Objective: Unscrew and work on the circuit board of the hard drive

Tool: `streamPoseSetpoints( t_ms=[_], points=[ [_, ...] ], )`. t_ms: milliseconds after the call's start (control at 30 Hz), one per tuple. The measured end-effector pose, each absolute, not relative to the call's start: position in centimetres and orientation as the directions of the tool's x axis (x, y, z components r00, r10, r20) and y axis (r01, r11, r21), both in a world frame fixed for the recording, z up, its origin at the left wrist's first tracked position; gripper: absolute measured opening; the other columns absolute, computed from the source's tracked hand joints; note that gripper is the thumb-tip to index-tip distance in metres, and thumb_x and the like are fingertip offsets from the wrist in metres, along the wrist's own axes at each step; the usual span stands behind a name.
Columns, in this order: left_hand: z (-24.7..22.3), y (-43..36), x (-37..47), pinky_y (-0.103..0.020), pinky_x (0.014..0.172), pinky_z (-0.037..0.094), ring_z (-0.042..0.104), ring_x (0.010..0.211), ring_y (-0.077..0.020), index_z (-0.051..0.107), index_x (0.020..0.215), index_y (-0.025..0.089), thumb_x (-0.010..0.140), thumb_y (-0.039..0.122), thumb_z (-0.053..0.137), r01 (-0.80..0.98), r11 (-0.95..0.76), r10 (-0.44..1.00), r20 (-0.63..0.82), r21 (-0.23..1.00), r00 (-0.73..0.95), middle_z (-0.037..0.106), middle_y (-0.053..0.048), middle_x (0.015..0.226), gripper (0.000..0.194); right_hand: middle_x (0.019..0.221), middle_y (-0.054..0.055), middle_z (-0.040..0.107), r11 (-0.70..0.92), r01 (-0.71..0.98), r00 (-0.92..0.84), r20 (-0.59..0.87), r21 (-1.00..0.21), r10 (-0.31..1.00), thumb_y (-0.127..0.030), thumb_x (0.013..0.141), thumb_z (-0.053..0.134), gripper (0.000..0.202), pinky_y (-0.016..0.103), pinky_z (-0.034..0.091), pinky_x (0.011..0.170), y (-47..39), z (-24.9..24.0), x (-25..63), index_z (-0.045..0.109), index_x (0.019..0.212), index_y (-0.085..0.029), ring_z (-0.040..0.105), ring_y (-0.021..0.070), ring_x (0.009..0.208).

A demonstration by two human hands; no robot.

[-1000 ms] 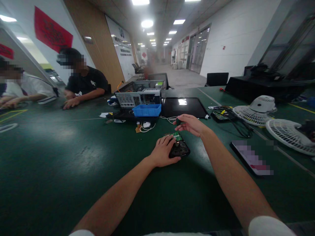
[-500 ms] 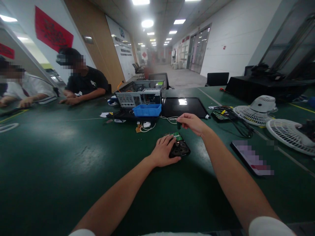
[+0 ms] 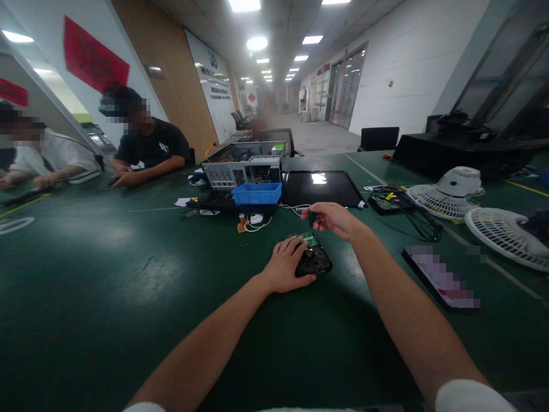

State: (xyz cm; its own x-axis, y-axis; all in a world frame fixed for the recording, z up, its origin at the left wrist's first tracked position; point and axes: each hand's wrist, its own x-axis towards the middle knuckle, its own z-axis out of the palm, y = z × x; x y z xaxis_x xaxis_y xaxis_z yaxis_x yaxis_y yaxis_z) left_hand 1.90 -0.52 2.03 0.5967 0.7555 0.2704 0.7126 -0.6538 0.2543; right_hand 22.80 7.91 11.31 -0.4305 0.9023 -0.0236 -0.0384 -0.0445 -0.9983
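A black device (image 3: pixel 315 264) lies on the table with a green circuit board (image 3: pixel 308 238) exposed at its far end. My left hand (image 3: pixel 285 266) rests over the device's left side, fingers stretched out and thumb along the near edge. Just beyond the device, my right hand (image 3: pixel 332 219) is raised, its fingers closed around a small dark green piece (image 3: pixel 312 218). The fingers partly cover that piece, so I cannot tell its kind. It is apart from the device.
A blue tray (image 3: pixel 257 194) stands in front of an opened computer case (image 3: pixel 244 163). Right of these lies a dark flat screen (image 3: pixel 321 189). A phone (image 3: pixel 440 277), white fan parts (image 3: pixel 458 186) and black cables (image 3: pixel 422 223) are on the right. Two people sit at the left.
My right hand has dipped slightly and turned, its fingers shifting a little to the left around the dark green piece. My left hand and the device have stayed in place.
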Motion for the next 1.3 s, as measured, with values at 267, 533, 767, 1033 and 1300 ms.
streamPoseSetpoints(
  t_ms=[267,533,767,1033,1300],
  points=[
    [2.1,-0.5,1.9,-0.057,0.119,0.022,0.024,0.148,-0.0379,0.028,0.158,0.022,0.081,0.075,0.059,0.711,-0.653,0.757,0.272,0.263,0.594,0.03,-0.014,0.161,0.098,0.097,0.011,0.075,-0.085,-0.131,-0.42,-0.022,-0.988,0.907,-0.03,0.089,0.067,0.016,0.025,0.053,0.054,7.9,11.2,22.9,0.066,0.099,-0.018,0.066,0.0148,0.063],
    [2.3,-0.5,1.8,-0.057,0.119,0.021,0.024,0.148,-0.0388,0.025,0.159,0.024,0.081,0.075,0.059,0.702,-0.648,0.762,0.251,0.296,0.597,0.028,-0.014,0.162,0.099,0.081,0.005,0.07,0.032,0.021,-0.308,0.024,-0.999,0.951,-0.033,0.085,0.07,0.021,0.019,0.035,0.042,7.8,12.0,23.3,0.075,0.098,-0.017,0.053,0.0085,0.055],
    [2.4,-0.6,1.8,-0.058,0.119,0.021,0.023,0.149,-0.0389,0.026,0.159,0.025,0.081,0.074,0.06,0.704,-0.64,0.768,0.245,0.306,0.591,0.028,-0.014,0.162,0.099,0.077,0.005,0.069,0.037,0.084,-0.287,0.011,-0.996,0.958,-0.033,0.085,0.07,0.018,0.022,0.038,0.045,7.5,12.2,23.2,0.076,0.093,-0.017,0.054,0.0106,0.056],
    [2.4,-0.6,1.9,-0.057,0.12,0.02,0.023,0.148,-0.0382,0.024,0.16,0.024,0.081,0.075,0.06,0.715,-0.637,0.77,0.235,0.287,0.593,0.027,-0.013,0.162,0.1,0.076,0.005,0.068,0.021,0.061,-0.295,0.002,-0.998,0.955,-0.034,0.085,0.069,0.02,0.023,0.04,0.047,7.5,12.3,23.5,0.074,0.093,-0.016,0.056,0.0114,0.057],
    [2.4,-0.6,1.9,-0.057,0.12,0.021,0.023,0.148,-0.0382,0.025,0.159,0.024,0.082,0.076,0.058,0.713,-0.643,0.766,0.239,0.28,0.597,0.028,-0.013,0.162,0.099,0.085,0.011,0.074,-0.012,0.002,-0.296,-0.012,-1.0,0.955,-0.03,0.085,0.062,0.016,0.024,0.034,0.043,7.9,11.8,23.1,0.066,0.084,-0.015,0.053,0.0114,0.052]
  ],
)
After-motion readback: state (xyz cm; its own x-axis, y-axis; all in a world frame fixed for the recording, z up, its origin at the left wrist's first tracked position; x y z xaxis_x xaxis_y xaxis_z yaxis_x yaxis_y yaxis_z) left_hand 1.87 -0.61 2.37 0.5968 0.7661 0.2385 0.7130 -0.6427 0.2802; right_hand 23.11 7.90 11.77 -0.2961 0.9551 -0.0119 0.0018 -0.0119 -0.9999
